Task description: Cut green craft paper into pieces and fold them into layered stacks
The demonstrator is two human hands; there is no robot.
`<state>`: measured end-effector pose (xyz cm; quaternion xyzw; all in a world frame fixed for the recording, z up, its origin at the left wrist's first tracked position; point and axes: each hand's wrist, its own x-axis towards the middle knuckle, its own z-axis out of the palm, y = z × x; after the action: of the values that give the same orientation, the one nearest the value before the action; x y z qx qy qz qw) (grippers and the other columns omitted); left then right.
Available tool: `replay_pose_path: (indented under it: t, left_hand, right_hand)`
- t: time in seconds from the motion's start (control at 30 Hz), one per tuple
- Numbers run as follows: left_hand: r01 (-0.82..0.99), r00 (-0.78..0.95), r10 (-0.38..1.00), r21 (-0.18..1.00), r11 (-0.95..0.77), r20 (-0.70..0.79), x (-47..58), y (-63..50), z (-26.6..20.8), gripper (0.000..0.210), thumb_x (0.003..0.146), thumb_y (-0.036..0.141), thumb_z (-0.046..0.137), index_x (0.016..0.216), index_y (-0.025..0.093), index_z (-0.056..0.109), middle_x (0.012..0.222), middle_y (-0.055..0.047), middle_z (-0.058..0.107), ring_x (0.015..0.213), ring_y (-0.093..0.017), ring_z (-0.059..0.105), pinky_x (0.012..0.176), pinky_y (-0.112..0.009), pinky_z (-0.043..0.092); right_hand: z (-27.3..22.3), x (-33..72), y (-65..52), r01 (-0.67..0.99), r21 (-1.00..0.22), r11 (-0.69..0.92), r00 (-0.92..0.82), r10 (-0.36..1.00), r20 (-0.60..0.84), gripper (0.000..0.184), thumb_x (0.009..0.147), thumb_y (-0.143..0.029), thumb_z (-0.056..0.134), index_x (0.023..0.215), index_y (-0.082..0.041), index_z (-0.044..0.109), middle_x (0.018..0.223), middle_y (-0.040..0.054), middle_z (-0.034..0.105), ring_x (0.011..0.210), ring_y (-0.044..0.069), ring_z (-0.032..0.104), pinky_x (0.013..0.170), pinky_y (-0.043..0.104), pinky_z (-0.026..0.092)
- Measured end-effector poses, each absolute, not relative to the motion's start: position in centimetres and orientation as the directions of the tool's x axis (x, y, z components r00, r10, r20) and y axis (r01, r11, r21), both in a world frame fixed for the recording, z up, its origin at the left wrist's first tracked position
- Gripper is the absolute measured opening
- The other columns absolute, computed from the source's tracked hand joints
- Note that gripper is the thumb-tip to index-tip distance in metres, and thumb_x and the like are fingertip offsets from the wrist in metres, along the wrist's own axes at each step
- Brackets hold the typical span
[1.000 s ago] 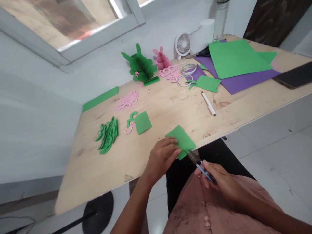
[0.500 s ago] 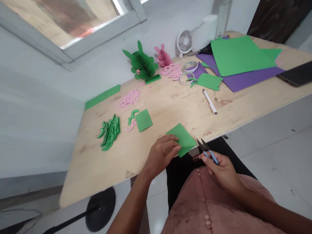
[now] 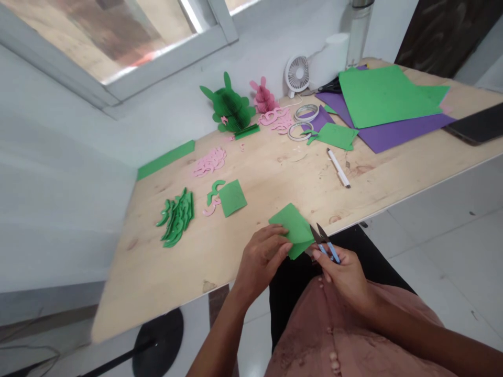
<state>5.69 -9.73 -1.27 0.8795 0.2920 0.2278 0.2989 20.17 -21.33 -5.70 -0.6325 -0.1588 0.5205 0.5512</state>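
Observation:
My left hand (image 3: 264,257) pinches the lower left side of a folded piece of green paper (image 3: 293,224) at the table's front edge. In my right hand (image 3: 341,272) is a pair of blue-handled thread snips (image 3: 325,243), blades parted and pointing up and away from me. The blades lie at the right corner of the green paper; whether they touch it I cannot tell. To the left lies a square of green paper (image 3: 232,198) with faint marks, beside a curved green cutout (image 3: 214,192) and a pink curved cutout (image 3: 212,207).
Stacked green cutouts (image 3: 178,217) lie at left, a pink cutout pile (image 3: 210,161) behind them. Green (image 3: 231,110) and pink (image 3: 264,96) honeycomb paper figures stand by the wall. At right are tape rolls (image 3: 301,131), a marker (image 3: 338,167), large green sheets (image 3: 387,97) and a phone (image 3: 477,124).
My right hand has moved left, bringing the snips from beside the green paper to its right corner. The left hand keeps its hold on the paper. The view has shifted slightly.

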Motion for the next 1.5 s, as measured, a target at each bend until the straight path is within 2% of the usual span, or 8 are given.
replay_pose_path:
  t: [0.23, 0.43, 0.57, 0.73, 0.87, 1.1, 1.27, 1.5]
  left_hand:
    - [0.347, 0.72, 0.63, 0.635, -0.69, 0.291, 6.0, -10.7, -1.1, 0.01, 0.086, 0.022, 0.056, 0.082, 0.021, 0.065, 0.099, -0.005, 0.069, 0.104, -0.019, 0.061, 0.093, -0.039, 0.05]
    - [0.332, 0.702, 0.639, 0.65, -0.684, 0.313, 6.5, -11.5, -1.4, 0.008, 0.085, 0.023, 0.058, 0.083, 0.021, 0.065, 0.099, -0.005, 0.07, 0.104, -0.02, 0.061, 0.094, -0.04, 0.049]
    - [0.359, 0.609, 0.718, 0.689, -0.629, 0.338, 6.0, -11.9, -1.7, 0.015, 0.086, 0.025, 0.056, 0.098, 0.021, 0.063, 0.107, -0.007, 0.068, 0.107, -0.021, 0.06, 0.094, -0.041, 0.049]
    - [0.5, 0.349, 0.896, 0.754, -0.426, 0.274, 4.8, -11.4, -2.2, 0.024, 0.089, 0.027, 0.05, 0.11, 0.022, 0.06, 0.108, -0.006, 0.067, 0.104, -0.019, 0.061, 0.089, -0.036, 0.051]
    - [0.514, 0.358, 0.894, 0.743, -0.43, 0.27, 4.5, -10.3, -2.8, 0.028, 0.087, 0.024, 0.051, 0.114, 0.022, 0.058, 0.109, -0.006, 0.066, 0.101, -0.019, 0.062, 0.089, -0.038, 0.051]
    - [0.529, 0.579, 0.767, 0.588, -0.612, 0.277, 4.1, -8.9, -2.6, 0.044, 0.079, 0.004, 0.041, 0.117, 0.023, 0.055, 0.125, -0.007, 0.057, 0.117, -0.021, 0.053, 0.099, -0.042, 0.045]
    - [0.542, 0.637, 0.7, 0.458, -0.705, 0.323, 3.6, -9.6, -2.3, 0.052, 0.08, 0.011, 0.047, 0.131, 0.021, 0.038, 0.127, -0.012, 0.054, 0.12, -0.024, 0.049, 0.098, -0.046, 0.044]
    - [0.478, 0.69, 0.526, 0.232, -0.847, 0.497, 4.2, -10.1, -3.0, 0.025, 0.081, 0.005, 0.047, 0.098, 0.02, 0.058, 0.112, -0.011, 0.061, 0.116, -0.025, 0.05, 0.093, -0.044, 0.046]
  right_hand:
    - [-5.1, 19.9, -21.0, -0.329, -0.894, -0.305, 0.45, 0.781, -0.432, 0.04, 0.07, -0.053, 0.067, 0.056, -0.02, 0.051, 0.039, -0.0064, 0.038, 0.036, 0.008, 0.032, 0.037, 0.022, 0.028]
    - [-5.1, 20.2, -20.5, -0.295, -0.908, -0.296, 0.507, 0.757, -0.411, 0.04, 0.07, -0.052, 0.067, 0.053, -0.02, 0.048, 0.04, -0.0062, 0.038, 0.039, 0.008, 0.033, 0.04, 0.023, 0.027]
    - [-5.0, 20.4, -20.5, -0.369, -0.885, -0.283, 0.523, 0.725, -0.449, 0.042, 0.068, -0.05, 0.07, 0.052, -0.019, 0.046, 0.041, -0.0061, 0.038, 0.041, 0.007, 0.032, 0.042, 0.023, 0.025]
    - [-4.7, 20.7, -20.5, -0.543, -0.799, -0.26, 0.47, 0.694, -0.545, 0.046, 0.062, -0.051, 0.074, 0.054, -0.02, 0.041, 0.04, -0.0078, 0.036, 0.04, 0.005, 0.026, 0.043, 0.023, 0.019]
    - [-4.4, 20.8, -20.5, -0.609, -0.754, -0.245, 0.431, 0.696, -0.574, 0.047, 0.06, -0.048, 0.077, 0.053, -0.02, 0.039, 0.039, -0.0086, 0.034, 0.04, 0.005, 0.025, 0.042, 0.023, 0.017]
    - [-4.1, 21.0, -20.6, -0.668, -0.706, -0.236, 0.38, 0.707, -0.596, 0.046, 0.06, -0.045, 0.078, 0.056, -0.02, 0.039, 0.041, -0.0095, 0.033, 0.04, 0.004, 0.022, 0.042, 0.023, 0.014]
    - [-4.1, 21.2, -20.6, -0.684, -0.691, -0.233, 0.361, 0.715, -0.599, 0.044, 0.063, -0.043, 0.077, 0.058, -0.021, 0.04, 0.042, -0.0093, 0.033, 0.04, 0.004, 0.023, 0.042, 0.023, 0.015]
    - [-4.0, 21.2, -20.5, -0.713, -0.663, -0.227, 0.339, 0.716, -0.61, 0.045, 0.062, -0.041, 0.078, 0.056, -0.02, 0.039, 0.042, -0.0092, 0.033, 0.039, 0.003, 0.022, 0.04, 0.022, 0.015]
